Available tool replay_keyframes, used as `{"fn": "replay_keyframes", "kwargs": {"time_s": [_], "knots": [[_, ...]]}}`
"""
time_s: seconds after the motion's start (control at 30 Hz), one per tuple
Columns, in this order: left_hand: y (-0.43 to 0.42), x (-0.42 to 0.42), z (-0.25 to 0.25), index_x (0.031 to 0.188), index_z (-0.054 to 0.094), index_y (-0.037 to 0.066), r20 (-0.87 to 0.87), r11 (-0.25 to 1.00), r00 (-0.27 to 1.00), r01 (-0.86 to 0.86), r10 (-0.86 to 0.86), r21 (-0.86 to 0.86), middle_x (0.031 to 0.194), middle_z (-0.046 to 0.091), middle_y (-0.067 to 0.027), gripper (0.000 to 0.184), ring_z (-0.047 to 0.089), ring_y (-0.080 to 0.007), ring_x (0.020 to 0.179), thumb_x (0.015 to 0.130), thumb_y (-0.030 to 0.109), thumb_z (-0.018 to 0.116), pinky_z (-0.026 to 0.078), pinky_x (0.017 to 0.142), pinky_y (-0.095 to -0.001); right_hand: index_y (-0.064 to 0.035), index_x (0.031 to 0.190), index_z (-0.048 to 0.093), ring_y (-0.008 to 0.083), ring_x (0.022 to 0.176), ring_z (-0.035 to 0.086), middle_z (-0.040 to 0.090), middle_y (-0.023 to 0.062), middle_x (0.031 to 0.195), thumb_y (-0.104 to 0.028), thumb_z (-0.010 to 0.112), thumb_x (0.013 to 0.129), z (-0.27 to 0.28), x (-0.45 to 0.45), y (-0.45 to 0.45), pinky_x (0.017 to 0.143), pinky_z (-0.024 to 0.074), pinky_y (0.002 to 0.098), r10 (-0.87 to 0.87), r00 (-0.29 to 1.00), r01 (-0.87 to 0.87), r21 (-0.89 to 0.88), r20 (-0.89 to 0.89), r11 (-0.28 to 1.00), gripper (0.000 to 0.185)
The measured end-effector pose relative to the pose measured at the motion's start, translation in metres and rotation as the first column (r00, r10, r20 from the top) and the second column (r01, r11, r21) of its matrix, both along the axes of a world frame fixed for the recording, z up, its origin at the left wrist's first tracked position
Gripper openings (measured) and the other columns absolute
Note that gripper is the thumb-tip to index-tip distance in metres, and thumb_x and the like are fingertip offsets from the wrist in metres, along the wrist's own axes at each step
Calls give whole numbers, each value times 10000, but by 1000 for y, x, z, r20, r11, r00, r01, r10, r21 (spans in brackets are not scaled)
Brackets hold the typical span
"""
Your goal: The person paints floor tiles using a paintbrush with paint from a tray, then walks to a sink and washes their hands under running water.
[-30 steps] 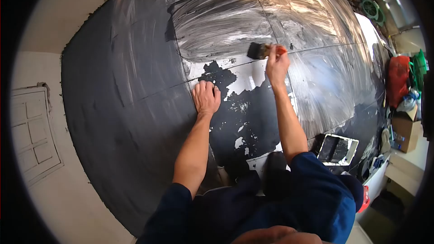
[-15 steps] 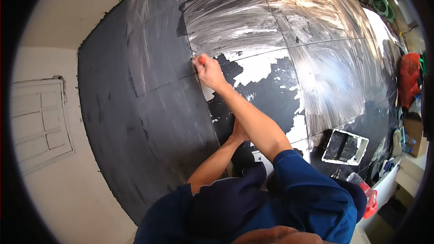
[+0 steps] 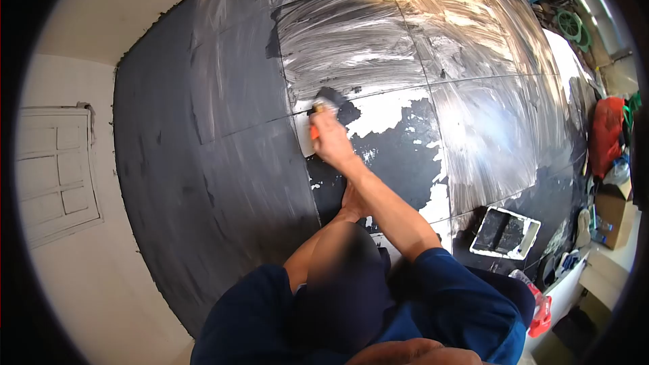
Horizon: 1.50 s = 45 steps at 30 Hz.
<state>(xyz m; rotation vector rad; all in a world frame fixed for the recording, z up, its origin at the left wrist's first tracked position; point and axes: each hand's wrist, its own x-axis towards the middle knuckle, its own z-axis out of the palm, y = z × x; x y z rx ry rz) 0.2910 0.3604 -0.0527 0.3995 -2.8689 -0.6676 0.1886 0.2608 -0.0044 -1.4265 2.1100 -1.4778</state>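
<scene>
My right hand (image 3: 329, 136) is closed around the orange handle of a paintbrush (image 3: 328, 98). The brush head, dark and slightly blurred, touches the surface where white patches meet black coating. Below it, my left hand (image 3: 351, 201) rests on the black area, fingers stretched out and partly hidden behind my right forearm. Around both hands the large tiled surface (image 3: 250, 169) is dark grey on the left and streaked grey-white at the top and right. A jagged white patch (image 3: 382, 111) lies just right of the brush.
A paint tray (image 3: 536, 231) with black paint stands on the right. Beyond it are a red bag (image 3: 605, 136), a cardboard box (image 3: 614, 220) and a red-and-clear plastic item (image 3: 541, 314). A pale wall with a panelled door (image 3: 59, 169) borders the left side.
My right hand has moved right and slightly down with the paintbrush, and the brush head has come into sight. My left hand stays about where it was. The view has shifted slightly.
</scene>
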Motion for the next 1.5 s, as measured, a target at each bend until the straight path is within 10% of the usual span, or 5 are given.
{"fn": "replay_keyframes", "kwargs": {"time_s": [0.27, 0.53, 0.9, 1.27, 1.5], "knots": [[-3, -1, 19, 819, 605, 121, -21, 992, 1000, -19, 22, 125, 947, 544, -65, 194, 499, -278, 963, 817, 295, 691, 364, 844, -447, -6, 963, 647, 221, 696, 641, 676, 149, 759, -184, 632, 986, 14, -81, 50, 672, 512, 365, -251, 815, 224, 116, 522, 968, 180], [-2, -3, 18, 853, 610, 112, -70, 991, 996, -45, 54, 126, 951, 566, -76, 209, 523, -297, 972, 803, 292, 704, 378, 823, -440, -14, 1091, 565, 512, 1267, 476, 562, 213, 1173, 41, 640, 729, -15, -75, 91, 1113, 396, 541, -240, 896, 328, 194, -373, 924, 374], [-3, -2, 19, 818, 607, 99, -49, 988, 998, -35, 43, 150, 937, 558, -80, 205, 519, -285, 971, 833, 291, 679, 382, 828, -445, 22, 946, 654, 100, 713, 626, 710, 66, 786, -158, 608, 1015, 22, -70, 104, 663, 512, 276, -333, 787, 306, 140, 520, 942, 198], [-6, -4, 14, 864, 609, 96, -111, 987, 986, -115, 128, 111, 949, 565, -89, 242, 508, -295, 940, 795, 311, 696, 397, 827, -461, 0, 1134, 518, 510, 1352, 404, 551, 213, 1222, 50, 626, 696, 7, 8, 73, 1197, 287, 564, 67, 995, -48, 226, -79, 973, 454], [-4, 1, 9, 864, 626, 92, -61, 985, 995, -74, 85, 156, 952, 563, -89, 215, 522, -279, 924, 803, 291, 679, 405, 823, -442, -7, 968, 628, 130, 697, 638, 688, 97, 764, -152, 626, 997, 51, -13, 47, 642, 505, 307, -175, 735, 88, 164, 655, 983, 148]]}}
